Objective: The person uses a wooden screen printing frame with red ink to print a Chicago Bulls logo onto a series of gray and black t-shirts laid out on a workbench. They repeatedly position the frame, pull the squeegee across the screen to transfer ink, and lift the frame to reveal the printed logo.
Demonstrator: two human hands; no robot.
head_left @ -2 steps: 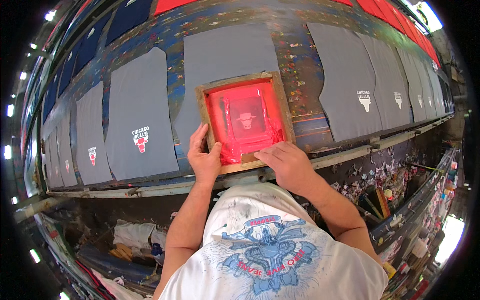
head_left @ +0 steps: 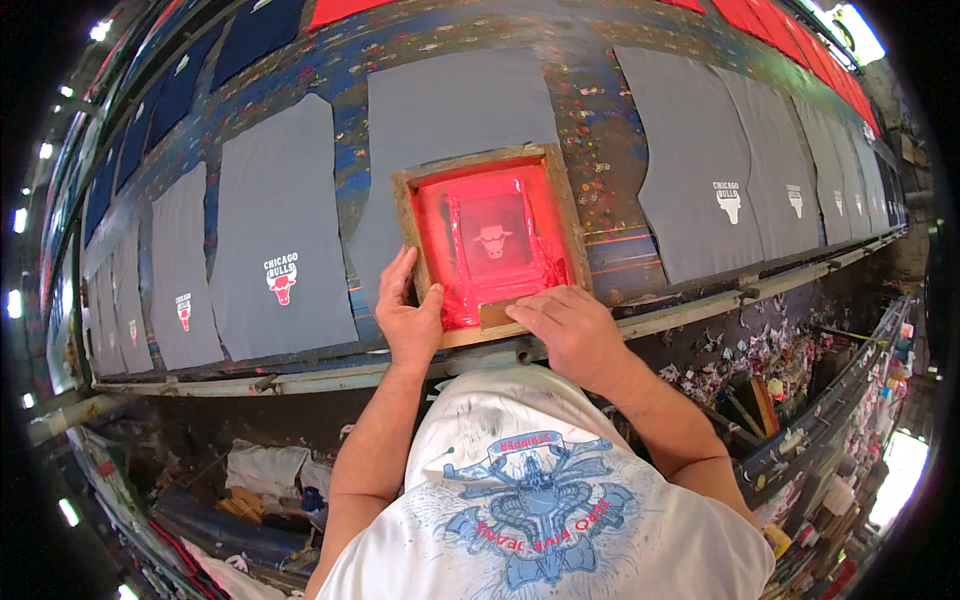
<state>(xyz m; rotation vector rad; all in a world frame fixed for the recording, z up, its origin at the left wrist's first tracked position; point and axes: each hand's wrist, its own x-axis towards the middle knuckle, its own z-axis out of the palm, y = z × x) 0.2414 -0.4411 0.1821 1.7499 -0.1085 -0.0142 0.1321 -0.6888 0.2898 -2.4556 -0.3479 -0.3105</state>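
Observation:
A wood-framed printing screen lies on a grey fabric piece in front of me. Red ink coats its inside, pooled thickest along the near end and lower right, and a bull's-head shape shows pale in the mesh. My left hand is closed on the frame's near left corner, thumb over the rail. At the near end of the screen, my right hand pinches a small squeegee with a wooden grip. Its blade is hidden in the ink.
Grey fabric pieces with white prints lie right; those left have white and red prints. Navy pieces and red ones lie along the table's far side. A metal rail edges the ink-spotted table. Cluttered shelving stands below right.
My right hand and the squeegee have shifted very slightly to the left. The screen and my left hand have stayed in place.

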